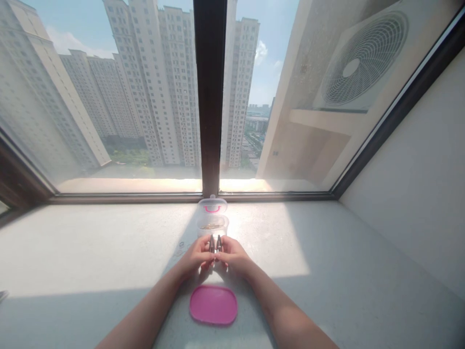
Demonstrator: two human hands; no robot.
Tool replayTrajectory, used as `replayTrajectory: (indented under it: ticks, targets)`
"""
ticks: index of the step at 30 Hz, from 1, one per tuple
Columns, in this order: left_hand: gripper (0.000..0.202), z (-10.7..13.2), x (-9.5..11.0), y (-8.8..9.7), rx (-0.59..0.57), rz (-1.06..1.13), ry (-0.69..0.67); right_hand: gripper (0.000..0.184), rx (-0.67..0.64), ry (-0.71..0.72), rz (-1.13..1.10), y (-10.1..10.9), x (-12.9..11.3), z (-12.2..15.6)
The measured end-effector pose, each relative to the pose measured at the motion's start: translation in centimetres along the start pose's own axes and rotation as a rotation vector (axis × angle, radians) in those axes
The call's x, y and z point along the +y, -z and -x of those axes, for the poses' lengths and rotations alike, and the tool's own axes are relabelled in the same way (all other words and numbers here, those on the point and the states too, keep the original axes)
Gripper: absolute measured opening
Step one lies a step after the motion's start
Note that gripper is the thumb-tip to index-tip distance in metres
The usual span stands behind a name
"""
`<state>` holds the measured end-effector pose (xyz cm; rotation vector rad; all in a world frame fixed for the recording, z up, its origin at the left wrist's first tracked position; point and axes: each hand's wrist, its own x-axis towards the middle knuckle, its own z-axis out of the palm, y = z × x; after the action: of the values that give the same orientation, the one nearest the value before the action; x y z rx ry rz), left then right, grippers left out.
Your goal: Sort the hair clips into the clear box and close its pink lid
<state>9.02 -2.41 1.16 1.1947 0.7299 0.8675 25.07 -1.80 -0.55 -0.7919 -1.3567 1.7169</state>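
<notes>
My left hand (198, 255) is closed on a slim, dark, shiny piece with a tapered tip (211, 244). A similar dark piece (219, 244) is pinched in my right hand (233, 255). Both pieces point away from me, side by side with a narrow gap between them; their exact kind is too small to make out. Just beyond my fingers stands a clear plastic box (199, 226) with thin brownish items inside. Behind the box is a clear lid with a pink handle (212, 209). Closer to me, between my forearms, lies a flat pink tray or lid (213, 305).
The white sill (109, 247) carries everything and ends at a dark window frame (209, 121). A small clear item (180, 248) lies left of the box. Something greyish (3, 294) shows at the left edge. A white wall (410, 194) rises on the right.
</notes>
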Motion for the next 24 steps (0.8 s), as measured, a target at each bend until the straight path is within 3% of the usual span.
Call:
replayTrajectory:
  ticks: [12,24]
  targets:
    - [0.034,-0.2,-1.1,0.8,0.017,-0.024,0.02,0.025,0.029,0.012,0.06,0.7,0.8,-0.4]
    - [0.031,-0.2,-2.2,1.3,0.08,-0.184,-0.043,0.017,0.096,0.063,0.183,0.4,1.0,-0.5]
